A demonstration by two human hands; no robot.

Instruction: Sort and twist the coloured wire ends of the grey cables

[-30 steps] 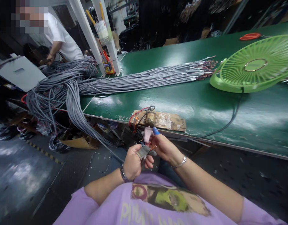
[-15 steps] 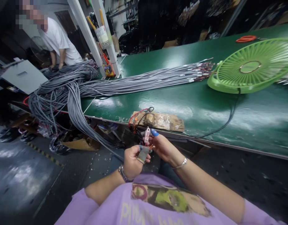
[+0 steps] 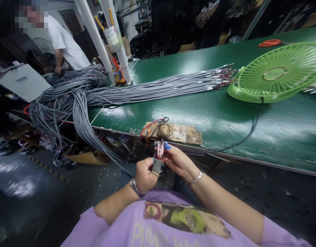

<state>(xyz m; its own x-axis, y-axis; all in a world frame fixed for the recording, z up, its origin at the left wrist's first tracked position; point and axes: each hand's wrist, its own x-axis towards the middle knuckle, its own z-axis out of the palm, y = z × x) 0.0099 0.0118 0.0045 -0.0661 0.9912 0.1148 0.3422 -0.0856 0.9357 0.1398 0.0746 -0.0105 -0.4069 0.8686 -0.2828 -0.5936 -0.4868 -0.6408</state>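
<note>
My left hand [image 3: 145,174] is closed around the end of a grey cable, its fanned thin coloured wires [image 3: 156,157] sticking out past my fingers. A grey covering with a yellowish edge [image 3: 157,167] wraps a digit of this hand. Just above the wires, my right hand [image 3: 178,160] pinches a small pale pink clip-like tool [image 3: 160,149] between thumb and fingers. A blue finger cover [image 3: 167,145] sits on the right thumb. The tool's lower end is at the wires; whether it grips one I cannot tell.
Long grey cables [image 3: 147,92] lie across the green bench [image 3: 188,113], with a tangled heap at left. A wooden block [image 3: 183,133] with wires sits at the bench edge. A green fan [image 3: 274,73] and orange-handled scissors [image 3: 269,43] are at right. A co-worker [image 3: 67,44] stands at far left.
The pink tool has come down slightly and turned, showing two splayed arms. Both hands have shifted slightly, the wires now closer to the tool. The co-worker has leaned to the left.
</note>
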